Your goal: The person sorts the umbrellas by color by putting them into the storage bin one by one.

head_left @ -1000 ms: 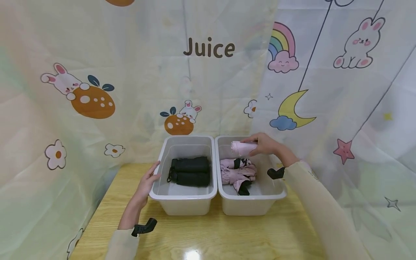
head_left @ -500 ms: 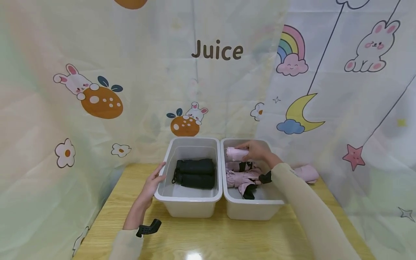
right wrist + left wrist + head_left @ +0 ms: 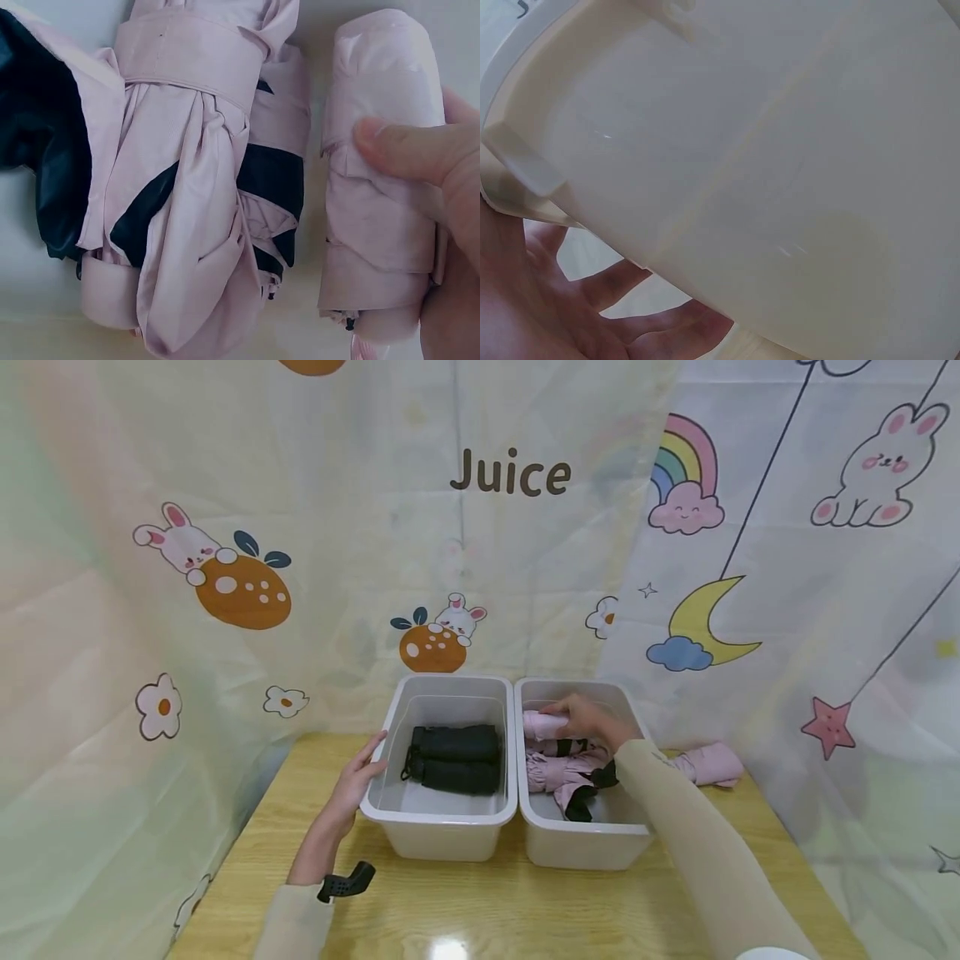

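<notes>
A folded pink umbrella (image 3: 542, 725) lies in my right hand (image 3: 588, 718), low inside the right bin (image 3: 588, 845) near its back. The right wrist view shows my thumb pressed across the umbrella's wrapped cloth (image 3: 379, 202). Beside it in this bin are two more pink umbrellas with black patches, the nearer one (image 3: 551, 772) loosely wrapped with a flap hanging out. My left hand (image 3: 347, 785) holds the left side of the left bin (image 3: 442, 842), thumb at the rim and other fingers (image 3: 667, 330) along the outer wall. Two black folded umbrellas (image 3: 457, 760) lie in that bin.
Another pink folded umbrella (image 3: 712, 764) lies on the wooden table (image 3: 405, 910), right of the right bin and partly behind my sleeve. Both light grey bins stand side by side against a printed curtain (image 3: 337, 568).
My right hand has lowered the pink umbrella from above the right bin's back down into it, behind the others. My left hand stays on the left bin. The head view has shifted slightly.
</notes>
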Demonstrator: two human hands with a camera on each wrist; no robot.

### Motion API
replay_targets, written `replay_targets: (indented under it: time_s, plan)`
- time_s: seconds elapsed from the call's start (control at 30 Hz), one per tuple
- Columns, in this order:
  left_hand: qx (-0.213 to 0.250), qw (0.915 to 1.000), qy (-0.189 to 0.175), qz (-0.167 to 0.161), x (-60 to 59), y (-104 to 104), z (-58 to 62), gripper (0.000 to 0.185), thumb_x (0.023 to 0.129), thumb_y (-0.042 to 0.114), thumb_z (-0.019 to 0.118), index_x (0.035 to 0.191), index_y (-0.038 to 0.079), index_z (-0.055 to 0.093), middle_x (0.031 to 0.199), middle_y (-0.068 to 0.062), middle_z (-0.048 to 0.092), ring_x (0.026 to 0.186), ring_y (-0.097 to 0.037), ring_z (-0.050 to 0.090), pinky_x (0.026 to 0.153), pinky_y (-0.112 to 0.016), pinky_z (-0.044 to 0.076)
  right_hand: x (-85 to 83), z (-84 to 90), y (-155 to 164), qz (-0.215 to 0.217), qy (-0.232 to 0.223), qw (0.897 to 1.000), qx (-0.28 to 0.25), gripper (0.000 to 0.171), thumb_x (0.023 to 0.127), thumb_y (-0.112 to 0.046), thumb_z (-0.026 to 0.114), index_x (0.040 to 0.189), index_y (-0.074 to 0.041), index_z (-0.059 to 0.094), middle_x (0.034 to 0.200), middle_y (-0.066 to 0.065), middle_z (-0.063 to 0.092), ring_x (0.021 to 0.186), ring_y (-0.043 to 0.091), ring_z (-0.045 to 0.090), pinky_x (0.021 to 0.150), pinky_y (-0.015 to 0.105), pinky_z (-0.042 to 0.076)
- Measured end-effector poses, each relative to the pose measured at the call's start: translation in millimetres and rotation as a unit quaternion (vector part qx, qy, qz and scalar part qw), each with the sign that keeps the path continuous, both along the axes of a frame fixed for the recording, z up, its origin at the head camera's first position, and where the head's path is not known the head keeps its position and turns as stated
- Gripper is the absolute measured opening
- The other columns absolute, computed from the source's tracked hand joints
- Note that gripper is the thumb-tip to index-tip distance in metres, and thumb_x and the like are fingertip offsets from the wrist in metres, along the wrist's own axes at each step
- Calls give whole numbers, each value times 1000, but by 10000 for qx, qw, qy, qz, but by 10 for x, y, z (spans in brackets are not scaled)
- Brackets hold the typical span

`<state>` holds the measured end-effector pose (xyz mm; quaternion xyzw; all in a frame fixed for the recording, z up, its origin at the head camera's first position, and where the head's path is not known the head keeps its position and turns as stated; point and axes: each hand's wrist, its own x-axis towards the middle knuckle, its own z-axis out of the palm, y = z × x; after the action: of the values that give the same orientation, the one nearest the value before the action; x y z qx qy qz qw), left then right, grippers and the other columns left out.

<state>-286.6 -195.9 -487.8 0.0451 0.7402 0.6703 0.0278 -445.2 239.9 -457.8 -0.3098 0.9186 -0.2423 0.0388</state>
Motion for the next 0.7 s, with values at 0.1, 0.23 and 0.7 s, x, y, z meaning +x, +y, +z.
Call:
replay_targets:
  time_s: [0.1,0.23,0.7]
  plan:
    - [55,9999,-106,-74,-8,24,31,57,103,20,47,156,22,25,161,-9,12,133,-41,33,94,-51,42,2,-21,21,-37,30,10000,-20,52,75,4,78,125,-8,68,122,13,65,102,23,58,84,39,48]
    - [109,9997,-196,-108,30,55,145,57,104,16,45,156,18,24,160,-13,12,134,-43,31,96,-53,39,11,-12,23,-151,-27,9997,-195,48,76,9,73,122,-5,68,119,14,66,101,22,58,79,35,48]
    - [14,9998,-187,-101,144,81,305,57,103,14,44,156,16,23,160,-16,13,134,-43,31,97,-54,38,17,-53,15,-882,-106,9960,-11,37,86,1,68,122,-5,68,120,11,65,102,25,57,85,40,47]
